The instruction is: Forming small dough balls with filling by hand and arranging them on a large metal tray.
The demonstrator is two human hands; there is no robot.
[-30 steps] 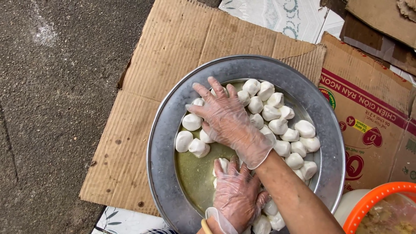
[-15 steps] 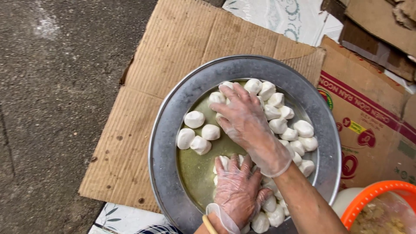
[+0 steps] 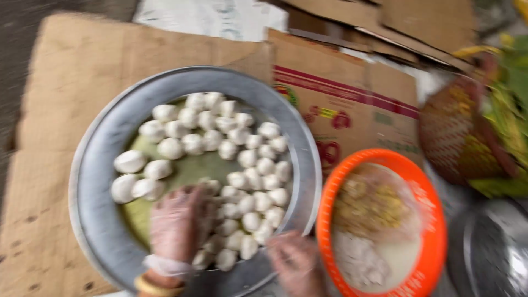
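Observation:
A round grey metal tray [image 3: 93,181] lies on cardboard and holds several white dough balls [image 3: 220,137] on a greenish oily base. My left hand [image 3: 179,225], in a thin clear glove with a yellow band at the wrist, lies flat inside the tray's near side, touching the balls, fingers spread. My right hand [image 3: 297,264], also gloved, is at the tray's near right rim, between the tray and an orange basket [image 3: 434,209]. The view is blurred, so its grip is unclear.
The orange basket holds a yellowish crumbly filling and a white mass in plastic. A brown woven basket [image 3: 456,137] with green leaves [image 3: 511,110] sits at the right. A shiny metal vessel [image 3: 489,253] is at the lower right. Flattened cardboard [image 3: 82,55] and a printed box [image 3: 352,93] lie underneath.
My right hand has drawn back from the middle of the dough balls to the tray's near right rim. The view has swung right, showing the orange basket and the woven basket.

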